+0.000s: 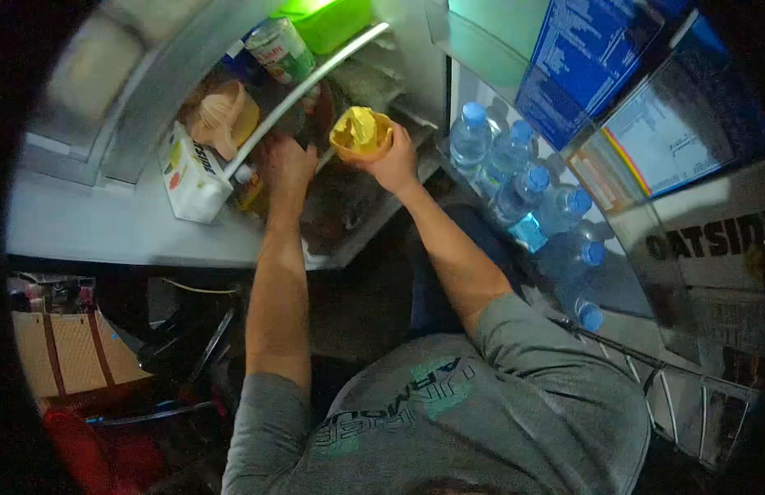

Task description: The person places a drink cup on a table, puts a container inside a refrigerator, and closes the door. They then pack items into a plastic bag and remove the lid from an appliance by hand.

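In a dim room, an open fridge (77,216) spans the upper view, water bottles (470,142) lining its door toward 3 o'clock and a white carton (197,188) sitting at 10. The left hand (289,167) reaches inside at 11 o'clock, fingertips lost in shadow, so I cannot tell its grip. At 12 o'clock, the right hand (392,163) curls around a yellow bowl (369,155), mouth tilted upward, too round to show a long axis, with crumpled yellow stuff (362,125) inside.

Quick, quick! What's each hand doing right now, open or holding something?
Left hand: too dark to tell if it's open, closed or holding something.
Right hand: closed around a yellow bowl-shaped thing.
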`<state>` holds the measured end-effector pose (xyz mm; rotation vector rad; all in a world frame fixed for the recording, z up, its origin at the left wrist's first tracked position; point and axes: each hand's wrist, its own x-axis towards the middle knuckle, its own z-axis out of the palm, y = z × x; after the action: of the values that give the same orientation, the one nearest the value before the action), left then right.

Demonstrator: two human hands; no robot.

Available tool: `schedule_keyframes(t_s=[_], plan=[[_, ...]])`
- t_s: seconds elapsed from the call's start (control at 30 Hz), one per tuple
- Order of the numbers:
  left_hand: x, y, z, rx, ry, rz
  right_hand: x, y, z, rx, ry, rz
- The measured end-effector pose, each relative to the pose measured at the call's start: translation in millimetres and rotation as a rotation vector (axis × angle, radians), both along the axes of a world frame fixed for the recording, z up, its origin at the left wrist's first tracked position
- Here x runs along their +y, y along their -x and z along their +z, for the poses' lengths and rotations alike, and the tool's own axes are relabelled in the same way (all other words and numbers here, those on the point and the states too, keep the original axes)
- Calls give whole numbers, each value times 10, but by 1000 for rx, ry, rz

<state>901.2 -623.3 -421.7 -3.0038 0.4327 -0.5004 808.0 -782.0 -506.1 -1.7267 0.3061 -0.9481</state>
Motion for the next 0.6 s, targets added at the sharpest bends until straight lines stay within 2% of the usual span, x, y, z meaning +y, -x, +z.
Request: schedule_keyframes(t_s=[0.03, 0.1, 0.17, 0.23, 0.3, 0.37, 0.47, 0.6], plan=[[-30, -159, -7, -19, 13, 4, -15, 16, 36, -19, 13, 4], [-38, -450, -33, 202, -58, 28, -28, 62, 75, 10, 11, 3], [-1, -636, -34, 216, -29, 72, -25, 22, 9, -12, 21, -5], [-24, -698, 35, 400, -58, -10, -20, 1, 9, -16, -49, 31], [-54, -670, 1, 301, -40, 17, -10, 7, 18, 3, -68, 47], [-83, -659, -17, 393, 54, -52, 19, 16, 58, -24, -117, 62], [17, -1059, -350, 278, 215, -181, 13, 29, 46, 22, -128, 84], [-43, -1328, -582, 336, 347, -114, 22, -36, -37, -17, -153, 69]])
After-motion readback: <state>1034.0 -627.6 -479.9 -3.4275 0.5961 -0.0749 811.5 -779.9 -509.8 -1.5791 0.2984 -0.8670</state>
